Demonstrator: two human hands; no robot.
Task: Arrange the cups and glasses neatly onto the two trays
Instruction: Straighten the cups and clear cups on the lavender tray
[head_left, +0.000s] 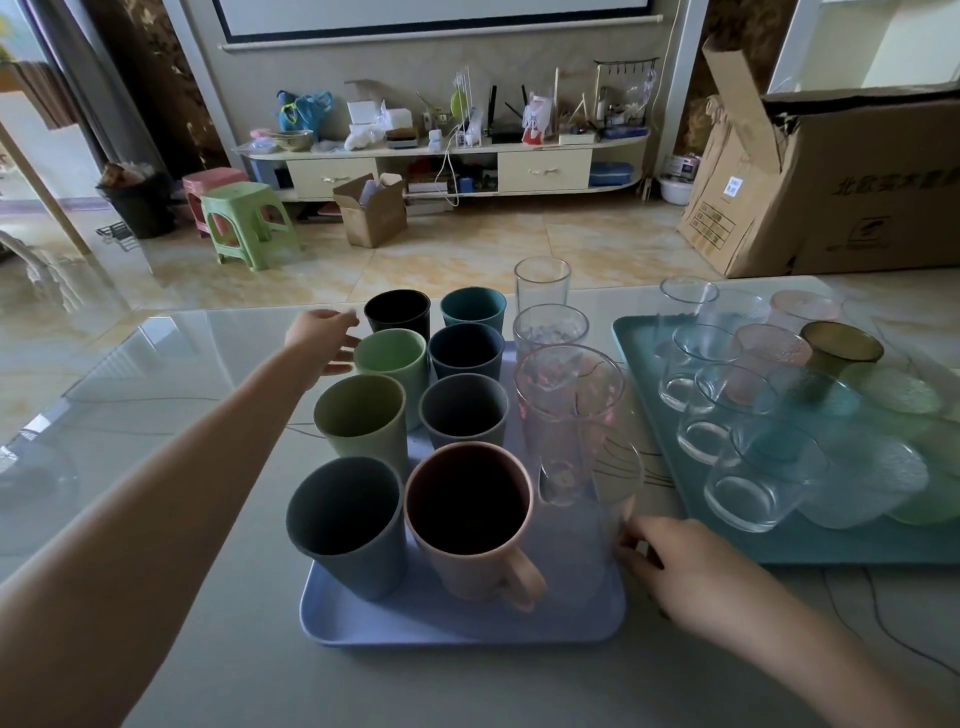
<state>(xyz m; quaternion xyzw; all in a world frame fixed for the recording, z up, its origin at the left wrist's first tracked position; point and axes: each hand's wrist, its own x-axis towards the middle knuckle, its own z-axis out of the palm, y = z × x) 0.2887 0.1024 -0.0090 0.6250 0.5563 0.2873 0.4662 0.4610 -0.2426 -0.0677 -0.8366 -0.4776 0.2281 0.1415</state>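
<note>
Head view: my left hand (324, 340), fingers spread, touches an upright matte green cup (392, 364) at eleven o'clock on the lavender tray (467, 623). My right hand (675, 561) pinches a tall, smooth clear glass (605, 519), standing upright at four o'clock.

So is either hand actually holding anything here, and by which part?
The right hand grips the nearest clear glass low on its side. The left hand only touches the light green cup.

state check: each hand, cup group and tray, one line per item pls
left hand: fingers straight, touching the light green cup
right hand: grip on the nearest clear glass
coloured cups: upright, in two rows on the blue tray
pink mug: upright, handle toward the camera
teal tray: loaded with small glasses, upright
</note>
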